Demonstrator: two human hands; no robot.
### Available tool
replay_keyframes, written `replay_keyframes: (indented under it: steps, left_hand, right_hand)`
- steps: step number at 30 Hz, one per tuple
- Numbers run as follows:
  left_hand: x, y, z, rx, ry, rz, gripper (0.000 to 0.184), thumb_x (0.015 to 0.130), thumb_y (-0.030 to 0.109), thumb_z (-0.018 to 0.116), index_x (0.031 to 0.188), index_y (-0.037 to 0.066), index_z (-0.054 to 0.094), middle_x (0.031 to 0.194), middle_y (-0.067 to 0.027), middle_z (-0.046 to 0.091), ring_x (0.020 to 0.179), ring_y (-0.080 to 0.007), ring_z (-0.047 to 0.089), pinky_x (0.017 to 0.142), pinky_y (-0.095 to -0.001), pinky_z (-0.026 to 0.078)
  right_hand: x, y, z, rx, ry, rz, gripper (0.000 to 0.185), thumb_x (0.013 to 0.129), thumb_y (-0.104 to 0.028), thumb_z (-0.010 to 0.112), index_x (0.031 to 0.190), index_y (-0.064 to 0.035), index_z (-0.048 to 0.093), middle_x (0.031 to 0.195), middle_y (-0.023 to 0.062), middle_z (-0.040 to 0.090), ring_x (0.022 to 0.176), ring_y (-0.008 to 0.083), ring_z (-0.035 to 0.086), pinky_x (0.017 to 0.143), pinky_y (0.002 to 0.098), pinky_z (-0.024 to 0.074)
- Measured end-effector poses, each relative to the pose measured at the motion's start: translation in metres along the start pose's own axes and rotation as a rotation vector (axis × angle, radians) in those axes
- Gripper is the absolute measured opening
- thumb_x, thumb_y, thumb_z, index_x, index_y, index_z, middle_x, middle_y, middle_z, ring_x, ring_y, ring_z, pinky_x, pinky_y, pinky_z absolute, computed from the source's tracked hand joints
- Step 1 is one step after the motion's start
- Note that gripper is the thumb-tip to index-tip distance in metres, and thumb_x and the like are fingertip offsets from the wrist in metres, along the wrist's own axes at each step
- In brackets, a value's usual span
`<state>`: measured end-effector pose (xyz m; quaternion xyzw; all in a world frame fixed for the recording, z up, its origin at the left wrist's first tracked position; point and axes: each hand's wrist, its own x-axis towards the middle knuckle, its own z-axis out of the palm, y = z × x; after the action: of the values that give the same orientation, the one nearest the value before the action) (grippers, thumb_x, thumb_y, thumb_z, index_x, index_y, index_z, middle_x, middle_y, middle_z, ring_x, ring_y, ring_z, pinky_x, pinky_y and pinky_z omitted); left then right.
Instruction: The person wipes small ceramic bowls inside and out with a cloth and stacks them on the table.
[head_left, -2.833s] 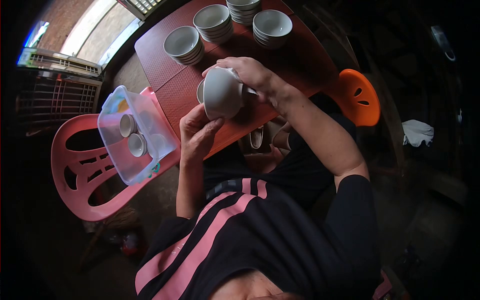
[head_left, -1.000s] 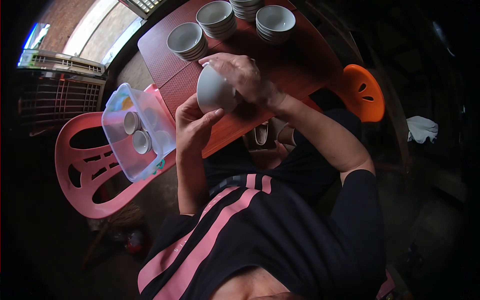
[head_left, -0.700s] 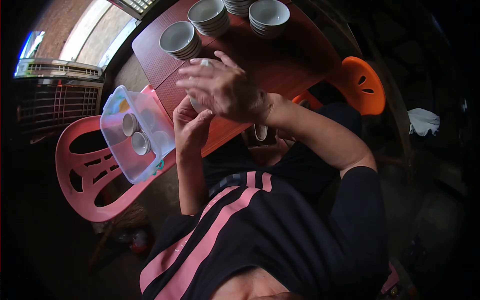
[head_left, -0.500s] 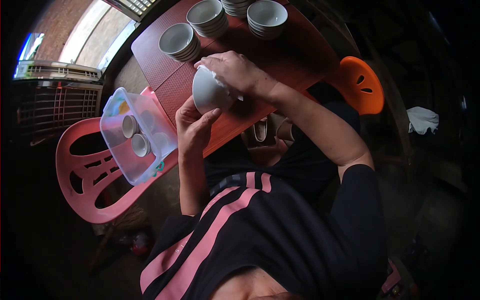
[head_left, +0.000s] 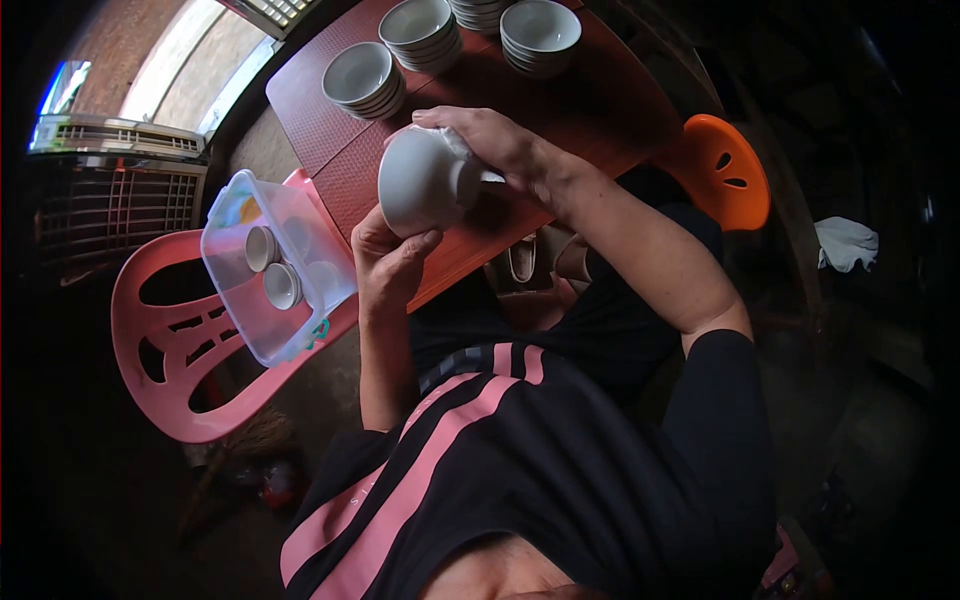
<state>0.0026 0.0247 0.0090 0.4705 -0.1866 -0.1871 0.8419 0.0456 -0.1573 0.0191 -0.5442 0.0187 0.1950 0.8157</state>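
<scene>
A white bowl [head_left: 418,185] is tilted on its side above the table's near edge, its foot facing right. My left hand [head_left: 390,262] grips its lower rim, thumb on the outside. Over the upper side of the bowl, my right hand [head_left: 490,140] presses a thin white cloth [head_left: 459,143] against the outer wall. Most of the cloth is hidden under the fingers, and I cannot tell whether it is fabric or paper.
On the red-brown table [head_left: 320,125] stand stacked bowls [head_left: 360,75], with several stacks farther back. A clear plastic bin [head_left: 225,300] holding small bowls [head_left: 282,287] rests on a pink chair [head_left: 150,300]. An orange chair [head_left: 745,185] is at right.
The bowl has turned so that its foot now shows on the right. My right hand, with the cloth, has shifted slightly right and down along the bowl's outside.
</scene>
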Motion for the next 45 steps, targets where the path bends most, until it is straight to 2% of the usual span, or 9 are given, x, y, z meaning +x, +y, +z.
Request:
replay_keyframes:
  steps: [7,12,15,18,29,32,39,41,45]
  left_hand:
    - [0.001,0.004,-0.006,-0.122,0.050,0.025,0.037,0.073,-0.006,0.065,0.108,-0.006,0.056,0.103,-0.0125,0.062,0.093,-0.0171,0.060,0.085,-0.0300,0.048]
    - [0.008,0.015,0.009,-0.011,0.106,-0.154,0.041,0.073,-0.001,0.069,0.110,-0.007,0.053,0.102,-0.0116,0.062,0.093,-0.0169,0.060,0.085,-0.0296,0.048]
    - [0.009,0.010,0.006,-0.031,0.087,-0.128,0.043,0.074,0.002,0.071,0.111,-0.007,0.052,0.103,-0.0117,0.061,0.093,-0.0179,0.060,0.084,-0.0301,0.048]
    - [0.009,0.004,-0.001,-0.128,0.054,-0.087,0.040,0.076,0.003,0.068,0.111,-0.007,0.051,0.104,-0.0120,0.061,0.093,-0.0186,0.061,0.083,-0.0295,0.049]
    - [0.004,0.007,0.004,0.114,0.034,-0.063,0.032,0.076,-0.001,0.065,0.105,-0.006,0.053,0.096,-0.0096,0.061,0.091,-0.0183,0.061,0.081,-0.0287,0.048]
    - [0.005,0.003,-0.005,-0.033,0.030,-0.054,0.038,0.076,0.000,0.065,0.111,-0.006,0.050,0.096,-0.0097,0.061,0.093,-0.0191,0.061,0.081,-0.0283,0.048]
    - [0.003,0.003,-0.001,0.118,0.066,-0.071,0.025,0.076,-0.002,0.063,0.100,-0.005,0.057,0.094,-0.0117,0.063,0.085,-0.0183,0.061,0.078,-0.0293,0.049]
    - [0.002,0.006,0.005,0.079,0.048,-0.014,0.025,0.073,-0.006,0.065,0.097,-0.007,0.059,0.092,-0.0092,0.064,0.081,-0.0122,0.060,0.074,-0.0239,0.049]
    - [0.004,0.000,0.000,0.001,0.028,0.060,0.026,0.073,-0.007,0.064,0.099,-0.007,0.060,0.094,-0.0090,0.064,0.082,-0.0123,0.060,0.074,-0.0245,0.049]
  right_hand:
    - [-0.008,0.010,0.015,0.771,-0.082,0.212,0.026,0.095,-0.027,0.039,0.094,-0.0058,0.055,0.089,0.0065,0.061,0.078,0.0165,0.062,0.069,0.0341,0.0551]
    - [-0.003,0.002,0.010,0.088,0.105,0.068,0.032,0.092,-0.033,0.043,0.096,-0.0064,0.061,0.090,0.0074,0.063,0.082,0.0174,0.062,0.069,0.0351,0.0520]
    - [-0.017,-0.005,0.023,-0.547,0.125,-0.468,0.039,0.093,-0.034,0.045,0.107,-0.0017,0.061,0.103,0.0148,0.062,0.097,0.0240,0.060,0.081,0.0300,0.0480]
    - [-0.034,0.001,0.046,-1.258,0.238,-1.004,0.035,0.085,-0.033,0.056,0.108,-0.0081,0.063,0.118,0.0098,0.058,0.111,0.0288,0.053,0.097,0.0490,0.0349]
    - [0.007,0.006,0.000,-1.170,-0.003,-0.868,0.032,0.083,-0.020,0.057,0.110,-0.0028,0.059,0.109,0.0197,0.060,0.100,0.0318,0.059,0.086,0.0385,0.0476]
    - [-0.023,-0.003,0.033,-1.397,0.126,-1.098,0.029,0.080,-0.030,0.062,0.105,-0.0145,0.064,0.116,0.0068,0.059,0.112,0.0257,0.052,0.094,0.0429,0.0400]
    - [-0.012,-0.004,0.026,-1.134,0.103,-1.011,0.031,0.089,-0.027,0.049,0.108,-0.0069,0.063,0.109,0.0117,0.061,0.106,0.0257,0.056,0.091,0.0344,0.0430]
    - [-0.006,-0.008,0.016,-0.162,0.007,-0.260,0.030,0.093,-0.023,0.044,0.106,-0.0013,0.059,0.092,0.0110,0.063,0.085,0.0183,0.062,0.078,0.0309,0.0508]
    - [-0.013,-0.010,0.014,0.508,0.014,0.203,0.027,0.093,-0.027,0.038,0.093,-0.0076,0.057,0.083,0.0063,0.063,0.072,0.0155,0.062,0.065,0.0360,0.0551]
